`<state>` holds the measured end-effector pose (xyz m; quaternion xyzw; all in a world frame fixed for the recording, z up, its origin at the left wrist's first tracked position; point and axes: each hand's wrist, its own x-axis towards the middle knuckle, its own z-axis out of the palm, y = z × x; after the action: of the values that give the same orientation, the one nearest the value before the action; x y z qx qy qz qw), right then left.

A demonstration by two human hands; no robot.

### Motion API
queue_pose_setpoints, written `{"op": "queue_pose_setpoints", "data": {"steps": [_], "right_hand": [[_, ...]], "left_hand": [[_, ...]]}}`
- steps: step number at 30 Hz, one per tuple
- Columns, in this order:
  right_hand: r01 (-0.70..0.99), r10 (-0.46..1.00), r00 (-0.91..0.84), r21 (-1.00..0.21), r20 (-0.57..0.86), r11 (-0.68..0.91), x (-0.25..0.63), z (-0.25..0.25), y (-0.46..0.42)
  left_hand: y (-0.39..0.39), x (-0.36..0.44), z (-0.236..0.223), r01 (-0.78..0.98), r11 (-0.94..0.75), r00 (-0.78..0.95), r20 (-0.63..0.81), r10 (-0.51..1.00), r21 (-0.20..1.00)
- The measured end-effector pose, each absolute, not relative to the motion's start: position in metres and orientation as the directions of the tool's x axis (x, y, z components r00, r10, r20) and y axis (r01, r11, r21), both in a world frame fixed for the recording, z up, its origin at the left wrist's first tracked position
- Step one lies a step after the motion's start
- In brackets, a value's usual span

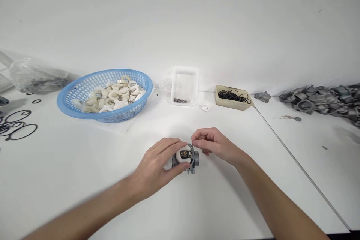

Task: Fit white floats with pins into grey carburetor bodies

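A small grey metal carburetor body (194, 159) with a white ring-shaped float (181, 154) on top sits on the white table in front of me. My left hand (157, 167) wraps round its left side, fingers curled over the float. My right hand (212, 144) hovers at its upper right edge, thumb and forefinger pinched together on something too small to make out, right against the part.
A blue basket (73, 95) of white floats stands at the back left. A clear tray (184, 84) with small pins and a beige tray (219, 99) of black O-rings lie behind. Grey castings (320, 99) pile up at the right. Black rings (19, 125) lie far left.
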<state>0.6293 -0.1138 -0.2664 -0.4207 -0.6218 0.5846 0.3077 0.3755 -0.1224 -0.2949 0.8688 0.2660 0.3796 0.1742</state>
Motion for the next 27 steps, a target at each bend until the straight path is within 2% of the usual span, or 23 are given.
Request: {"op": "queue_pose_setpoints", "data": {"steps": [14,23,27], "right_hand": [[0.168,0.887,-0.442,-0.984,-0.135,-0.066,0.627,-0.2677,-0.1127],[0.222,0.895,-0.43,-0.975,-0.12,-0.024,0.6273,-0.2718,-0.1113],[0.254,0.897,-0.437,-0.966,-0.07,0.048,0.6304,-0.2685,-0.1116]], "left_hand": [[-0.1237,0.3767,-0.2971,0.314,-0.772,0.542,0.563,0.624,0.553],[-0.1225,0.3777,-0.2996,0.309,-0.774,0.539,0.569,0.621,0.552],[-0.1228,0.378,-0.3002,0.309,-0.775,0.527,0.578,0.623,0.552]]}}
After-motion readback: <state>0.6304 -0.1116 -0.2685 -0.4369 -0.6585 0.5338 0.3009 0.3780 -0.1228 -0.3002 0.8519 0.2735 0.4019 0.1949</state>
